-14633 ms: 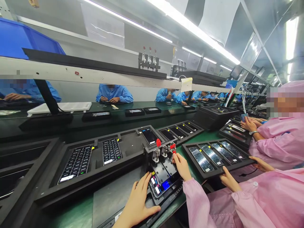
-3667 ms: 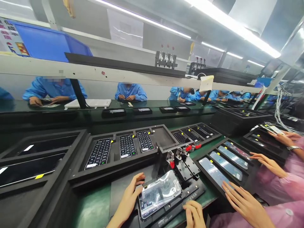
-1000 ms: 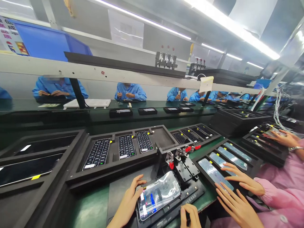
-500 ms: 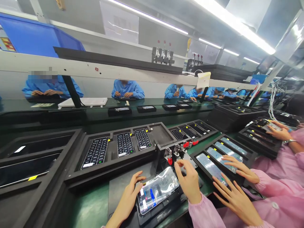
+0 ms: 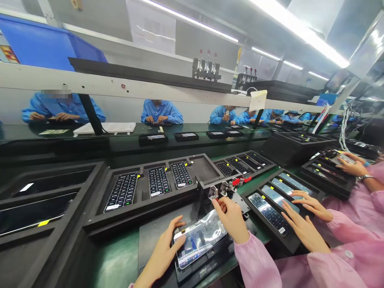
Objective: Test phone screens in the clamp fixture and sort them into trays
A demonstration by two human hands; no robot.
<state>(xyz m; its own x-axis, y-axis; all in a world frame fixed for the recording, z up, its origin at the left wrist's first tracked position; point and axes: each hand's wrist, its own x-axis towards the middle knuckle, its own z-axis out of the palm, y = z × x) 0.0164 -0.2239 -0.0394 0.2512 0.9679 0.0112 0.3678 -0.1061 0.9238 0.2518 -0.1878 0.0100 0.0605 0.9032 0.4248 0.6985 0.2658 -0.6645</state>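
A phone (image 5: 199,242) with a glossy, reflective face lies tilted in a black fixture (image 5: 207,266) in front of me. The thumb of my left hand (image 5: 163,248) rests on the phone's left end, its other fingers spread beyond the upper left edge. Above the phone's far right corner, my right hand (image 5: 232,220) has its fingers curled around the red handle of a toggle clamp (image 5: 213,193), which they mostly cover. Two more toggle clamps (image 5: 229,186) with red handles stand just beyond it.
Foam trays (image 5: 144,218) with several phones stand behind the fixture, and another foam tray (image 5: 66,228) is at left. On the right, a co-worker's hands (image 5: 309,228) reach over a phone tray (image 5: 255,210). A shelf (image 5: 168,94) crosses above; people in blue sit beyond.
My right hand has moved left and down onto the clamp's red handle. My left thumb has slid onto the phone's face. The co-worker's hands have shifted off the nearest tray phone.
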